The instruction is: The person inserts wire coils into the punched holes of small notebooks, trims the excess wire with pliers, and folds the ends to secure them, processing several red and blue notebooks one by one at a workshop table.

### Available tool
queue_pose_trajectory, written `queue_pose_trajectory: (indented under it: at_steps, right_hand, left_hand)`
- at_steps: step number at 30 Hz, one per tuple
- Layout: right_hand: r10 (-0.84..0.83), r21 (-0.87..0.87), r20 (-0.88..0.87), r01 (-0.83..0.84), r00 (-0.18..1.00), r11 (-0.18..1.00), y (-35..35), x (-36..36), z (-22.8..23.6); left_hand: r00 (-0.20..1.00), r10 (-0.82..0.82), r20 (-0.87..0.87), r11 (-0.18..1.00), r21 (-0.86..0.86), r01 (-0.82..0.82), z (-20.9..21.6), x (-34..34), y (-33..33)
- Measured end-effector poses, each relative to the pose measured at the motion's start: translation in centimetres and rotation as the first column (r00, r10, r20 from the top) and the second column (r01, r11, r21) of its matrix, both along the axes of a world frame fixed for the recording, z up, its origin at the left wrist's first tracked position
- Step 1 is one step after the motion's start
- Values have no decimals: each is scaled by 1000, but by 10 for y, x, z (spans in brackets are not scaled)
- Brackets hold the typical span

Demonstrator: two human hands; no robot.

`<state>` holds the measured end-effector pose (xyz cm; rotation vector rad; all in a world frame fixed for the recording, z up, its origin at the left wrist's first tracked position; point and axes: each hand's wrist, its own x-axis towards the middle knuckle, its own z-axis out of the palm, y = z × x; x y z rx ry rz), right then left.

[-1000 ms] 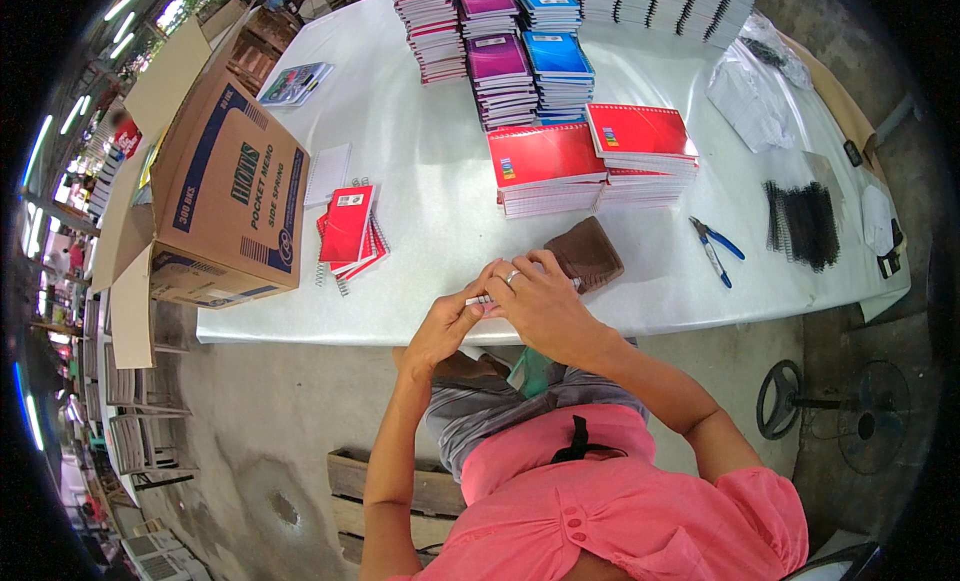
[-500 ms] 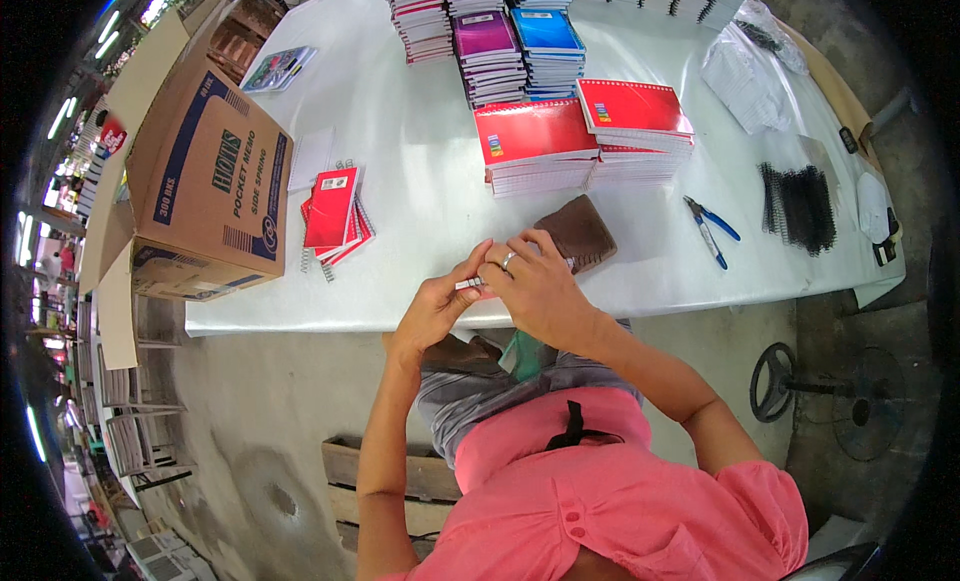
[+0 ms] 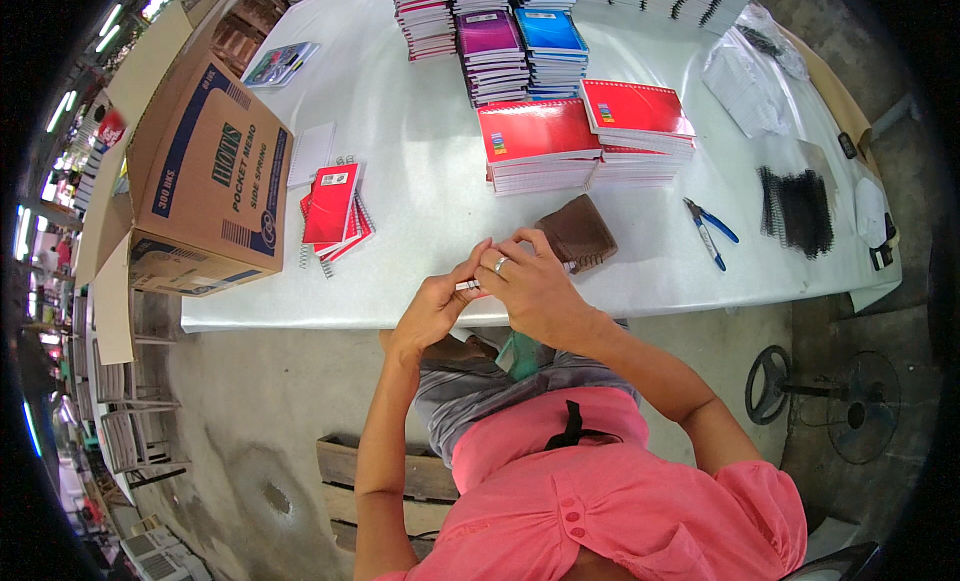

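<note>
Both hands meet above the near edge of the table around a small notebook (image 3: 467,285), mostly hidden by my fingers; its white page edge and a little red show. My left hand (image 3: 430,309) pinches its left end. My right hand (image 3: 535,289), with a ring, is closed over its top and right part. Just beyond my right hand lies a dark brown pad (image 3: 575,229) with black coils along its near edge. To the left rests a small pile of red spiral notebooks (image 3: 330,206). Blue-handled cutting pliers (image 3: 711,233) lie to the right.
Stacks of red notebooks (image 3: 540,136) stand ahead, with purple (image 3: 490,36) and blue (image 3: 552,33) stacks behind. A cardboard box (image 3: 205,176) is at left. Black coils (image 3: 797,211) lie at right. Below the table are a wooden crate (image 3: 390,471) and a fan (image 3: 855,413).
The view has shifted very slightly. The fingers of my right hand have moved a little over the notebook; both hands keep their hold.
</note>
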<state>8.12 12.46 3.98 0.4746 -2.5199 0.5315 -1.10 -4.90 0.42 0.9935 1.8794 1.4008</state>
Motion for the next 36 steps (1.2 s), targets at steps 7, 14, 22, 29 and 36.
queue_pose_trajectory:
  at_steps: [7, 14, 22, 29, 36]
  right_hand:
    - [-52, -2, 57, 53, 997, 999, -1, -3, 0]
    - [-30, -78, -30, 28, 999, 997, -6, -2, 0]
    - [-29, 29, -25, 30, 999, 999, -6, -3, 7]
    - [38, 18, -98, -36, 994, 999, -2, -1, 1]
    - [60, 88, -7, -60, 998, 994, 0, -2, 0]
  left_hand:
    - [999, 41, -22, 999, 26, -41, 8, 3, 0]
    - [989, 148, -1, 987, 61, -147, 18, 11, -1]
    - [995, 96, -21, 995, -1, -96, 10, 6, -8]
    - [988, 82, 129, 997, -3, -83, 8, 5, -7]
    - [971, 88, 224, 995, -72, -74, -2, 1, -12]
